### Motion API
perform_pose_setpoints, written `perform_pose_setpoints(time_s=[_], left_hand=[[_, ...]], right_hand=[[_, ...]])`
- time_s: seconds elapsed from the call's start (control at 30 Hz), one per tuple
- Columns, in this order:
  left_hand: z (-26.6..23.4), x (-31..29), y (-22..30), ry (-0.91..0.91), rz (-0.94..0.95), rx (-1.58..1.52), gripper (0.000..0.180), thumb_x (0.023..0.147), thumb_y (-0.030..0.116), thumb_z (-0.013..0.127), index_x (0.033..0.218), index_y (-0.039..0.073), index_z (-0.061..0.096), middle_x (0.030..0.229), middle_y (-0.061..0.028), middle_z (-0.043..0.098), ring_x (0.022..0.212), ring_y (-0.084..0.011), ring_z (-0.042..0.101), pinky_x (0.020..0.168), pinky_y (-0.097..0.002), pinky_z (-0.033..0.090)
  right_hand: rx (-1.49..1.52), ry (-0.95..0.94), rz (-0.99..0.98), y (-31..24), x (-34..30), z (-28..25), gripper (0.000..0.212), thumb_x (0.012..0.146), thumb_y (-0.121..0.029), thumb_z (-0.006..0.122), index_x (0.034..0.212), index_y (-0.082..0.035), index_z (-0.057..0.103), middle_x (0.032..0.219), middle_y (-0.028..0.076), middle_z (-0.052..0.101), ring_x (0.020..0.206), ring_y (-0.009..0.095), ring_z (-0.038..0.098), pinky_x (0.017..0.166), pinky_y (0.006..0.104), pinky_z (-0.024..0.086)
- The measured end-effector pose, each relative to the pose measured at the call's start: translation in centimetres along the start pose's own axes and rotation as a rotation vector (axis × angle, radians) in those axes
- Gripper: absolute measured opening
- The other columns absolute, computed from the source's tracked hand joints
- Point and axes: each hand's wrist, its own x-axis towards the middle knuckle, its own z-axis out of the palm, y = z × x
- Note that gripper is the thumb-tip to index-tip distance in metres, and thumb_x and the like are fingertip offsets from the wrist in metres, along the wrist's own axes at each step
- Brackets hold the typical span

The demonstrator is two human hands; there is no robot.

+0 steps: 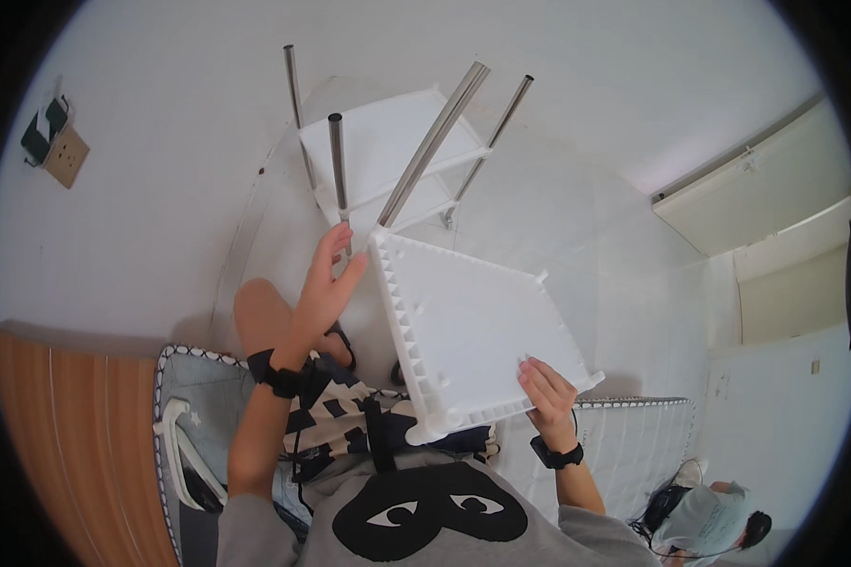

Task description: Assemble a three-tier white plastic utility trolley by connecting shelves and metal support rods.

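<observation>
A white plastic shelf panel (482, 321) with a ribbed rim is tilted in front of me. My right hand (547, 395) grips its right edge, fingers over the face. One metal tube (435, 142) stands at the panel's far left corner and slants up to the right. My left hand (329, 288) is left of that corner, thumb and fingers apart, holding nothing I can see. Its fingertips are near a metal post (338, 170) of the cart beyond; whether they touch is unclear. That white tiered cart (388, 137) has several upright metal posts and a caster.
A wooden board (76, 444) is at the lower left, beside a quilted bed surface (208, 373) with a white curved object (182, 444). A wall socket (66, 156) is at the upper left. Pale cabinets (766, 180) line the right. Another person (704, 520) sits at the lower right.
</observation>
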Motion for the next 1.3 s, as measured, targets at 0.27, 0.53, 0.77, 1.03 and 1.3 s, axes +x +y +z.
perform_pose_setpoints(time_s=[0.27,0.53,0.77,1.03,1.3], left_hand=[[0.3,0.2,-6.6,-0.137,-0.067,0.063,0.047,0.093,0.024,0.061,0.132,0.002,0.046,0.119,-0.0129,0.056,0.114,-0.0215,0.051,0.095,-0.0335,0.041],[2.6,-0.9,-1.6,-0.211,-0.083,0.206,0.033,0.095,0.019,0.059,0.119,-0.001,0.051,0.097,-0.0091,0.061,0.089,-0.0156,0.056,0.083,-0.0278,0.045],[4.4,-2.5,7.1,-0.239,0.284,0.462,0.033,0.086,0.022,0.067,0.113,0.004,0.059,0.093,-0.0092,0.065,0.087,-0.0249,0.054,0.081,-0.0345,0.046],[7.4,-4.3,10.8,-0.278,0.488,0.603,0.030,0.081,0.024,0.069,0.107,0.012,0.060,0.080,-0.0003,0.061,0.085,-0.0208,0.051,0.076,-0.0345,0.041],[10.1,-5.4,11.9,-0.332,0.553,0.435,0.030,0.078,0.019,0.072,0.105,0.010,0.062,0.079,-0.0009,0.061,0.084,-0.0209,0.051,0.076,-0.0342,0.040]], right_hand=[[0.064,-0.228,-0.004,-0.4,-2.5,0.9,0.052,0.057,-0.003,0.069,0.109,-0.007,0.064,0.117,0.010,0.065,0.107,0.032,0.062,0.091,0.0430,0.051],[0.153,-0.563,0.297,-2.0,-2.2,1.3,0.064,0.065,-0.006,0.071,0.127,-0.006,0.054,0.133,0.016,0.052,0.123,0.035,0.048,0.102,0.0453,0.040],[0.080,-0.066,0.341,-0.1,6.2,-8.7,0.048,0.079,-0.001,0.061,0.126,-0.002,0.050,0.130,0.021,0.052,0.123,0.040,0.048,0.102,0.0509,0.038],[-1.014,-0.173,-0.253,-6.3,16.1,-19.7,0.035,0.086,-0.020,0.065,0.116,-0.005,0.058,0.120,0.013,0.062,0.120,0.038,0.050,0.105,0.0513,0.034],[-0.729,-0.908,0.151,-3.2,19.6,-19.0,0.023,0.069,-0.019,0.075,0.076,-0.008,0.056,0.078,0.004,0.063,0.078,0.022,0.061,0.078,0.0368,0.046]])
